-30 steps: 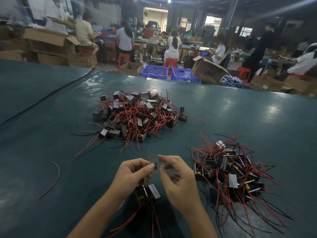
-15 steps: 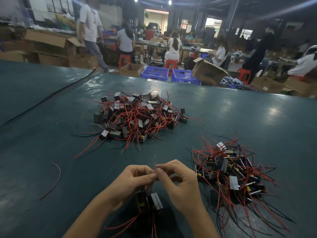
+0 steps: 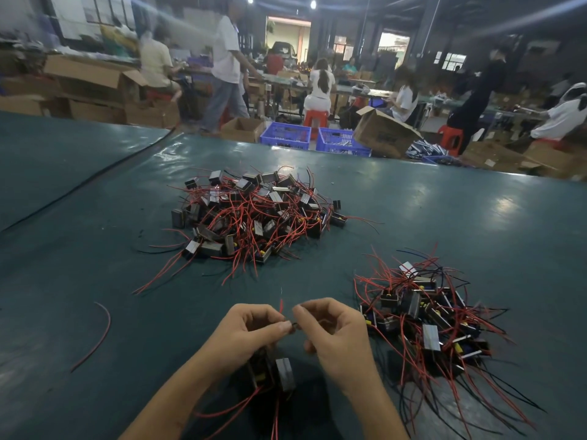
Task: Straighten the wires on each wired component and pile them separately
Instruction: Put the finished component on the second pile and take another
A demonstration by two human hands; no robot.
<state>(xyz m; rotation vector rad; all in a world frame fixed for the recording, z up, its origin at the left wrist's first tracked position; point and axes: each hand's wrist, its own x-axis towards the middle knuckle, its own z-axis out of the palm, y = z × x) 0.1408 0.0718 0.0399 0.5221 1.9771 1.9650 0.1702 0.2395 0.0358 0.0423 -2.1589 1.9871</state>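
My left hand (image 3: 251, 335) and my right hand (image 3: 333, 338) meet at the fingertips near the bottom centre, both pinching the same thin red wire (image 3: 281, 304), whose tip sticks up between them. Below the hands hangs a small black wired component (image 3: 279, 373) with red wires trailing toward me; my left hand's lower fingers hold it. A large tangled pile of black components with red wires (image 3: 254, 217) lies further away on the table. A second pile (image 3: 425, 325), its red and black wires fanning outward, lies to the right of my right hand.
A loose red wire (image 3: 98, 335) lies on the dark green table (image 3: 444, 217) to the left. Beyond the far table edge are blue crates (image 3: 286, 134), cardboard boxes (image 3: 384, 131) and several people, seated and walking.
My fingertips came together from slightly apart and now pinch the wire closer to its tip, which shows above them. In the background a person walked to the right.
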